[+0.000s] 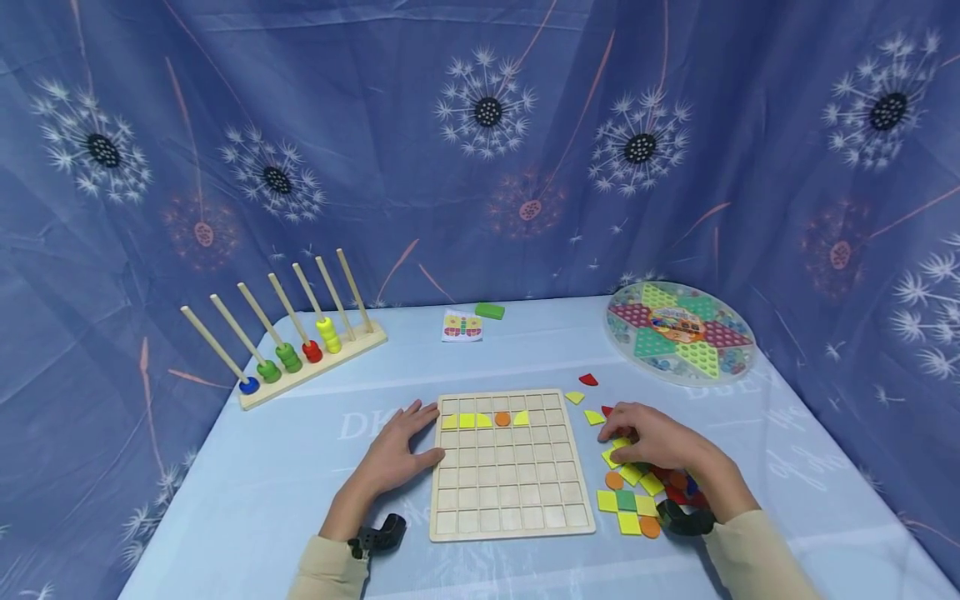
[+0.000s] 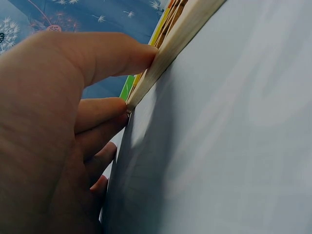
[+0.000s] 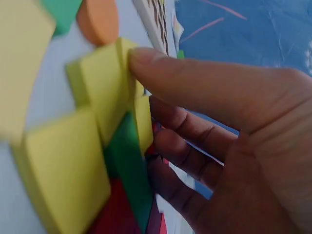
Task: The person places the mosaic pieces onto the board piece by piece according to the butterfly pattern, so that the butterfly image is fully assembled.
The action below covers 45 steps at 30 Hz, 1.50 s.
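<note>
Well, left hand (image 1: 397, 450) outspread against wooden board (image 1: 508, 476), nine o'clock, right hand (image 1: 658, 437), grip parted, touching yellow tiles (image 3: 104, 80), three o'clock.

On the surface (image 1: 408, 354), left of the wooden grid board (image 1: 487, 477), pale letters (image 1: 362, 426) read "DK"; right of it, faint script (image 1: 806, 468) and the central label (image 1: 677, 325) on the round game board (image 1: 699, 360) are illegible.

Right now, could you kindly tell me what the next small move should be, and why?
The right hand should probably pinch the yellow piece at its thumb and lift it from the pile: the thumb appears to touch it, the left hand rests against the board, and the row of shapes there has bare cells at its right end.
</note>
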Each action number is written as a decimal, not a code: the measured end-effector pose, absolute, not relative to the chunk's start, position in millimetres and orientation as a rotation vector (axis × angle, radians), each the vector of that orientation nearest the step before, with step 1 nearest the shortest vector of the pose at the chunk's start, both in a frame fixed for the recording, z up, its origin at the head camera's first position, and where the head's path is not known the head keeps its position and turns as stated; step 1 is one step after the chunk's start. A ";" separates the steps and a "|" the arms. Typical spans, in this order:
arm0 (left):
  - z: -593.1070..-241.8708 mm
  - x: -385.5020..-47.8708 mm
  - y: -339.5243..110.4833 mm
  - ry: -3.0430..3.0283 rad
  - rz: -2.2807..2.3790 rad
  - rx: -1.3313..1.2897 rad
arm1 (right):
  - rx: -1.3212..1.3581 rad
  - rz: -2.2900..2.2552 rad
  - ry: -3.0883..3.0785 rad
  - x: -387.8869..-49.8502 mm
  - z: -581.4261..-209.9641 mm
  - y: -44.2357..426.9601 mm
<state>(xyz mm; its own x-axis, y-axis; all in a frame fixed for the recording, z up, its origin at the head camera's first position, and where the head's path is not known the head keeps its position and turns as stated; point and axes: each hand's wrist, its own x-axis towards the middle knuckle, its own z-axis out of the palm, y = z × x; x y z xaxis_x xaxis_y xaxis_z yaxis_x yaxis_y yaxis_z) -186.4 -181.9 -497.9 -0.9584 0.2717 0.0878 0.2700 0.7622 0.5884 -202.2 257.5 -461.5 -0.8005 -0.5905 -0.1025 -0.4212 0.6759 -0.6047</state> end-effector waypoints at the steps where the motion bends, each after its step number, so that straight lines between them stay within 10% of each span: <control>1: -497.9 -186.4 -181.6 2.944 0.985 0.452 | -0.792 -0.831 2.609 -201.5 -461.6 260.7; 19: -496.9 -186.3 -180.2 2.940 0.979 0.462 | -0.498 -0.678 2.836 -202.3 -463.6 247.8; 45: -496.0 -184.9 -179.7 2.946 0.970 0.432 | -0.748 -0.648 2.868 -240.1 -463.0 153.4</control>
<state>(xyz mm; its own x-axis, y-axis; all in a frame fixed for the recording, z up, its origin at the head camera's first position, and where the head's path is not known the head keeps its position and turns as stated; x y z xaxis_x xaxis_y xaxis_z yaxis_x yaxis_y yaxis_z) -184.9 -179.7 -496.0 -0.9619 0.2628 0.0757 0.2564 0.7699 0.5844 -240.1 153.4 -463.0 -0.8730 -0.4877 0.0034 -0.4418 0.7878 -0.4292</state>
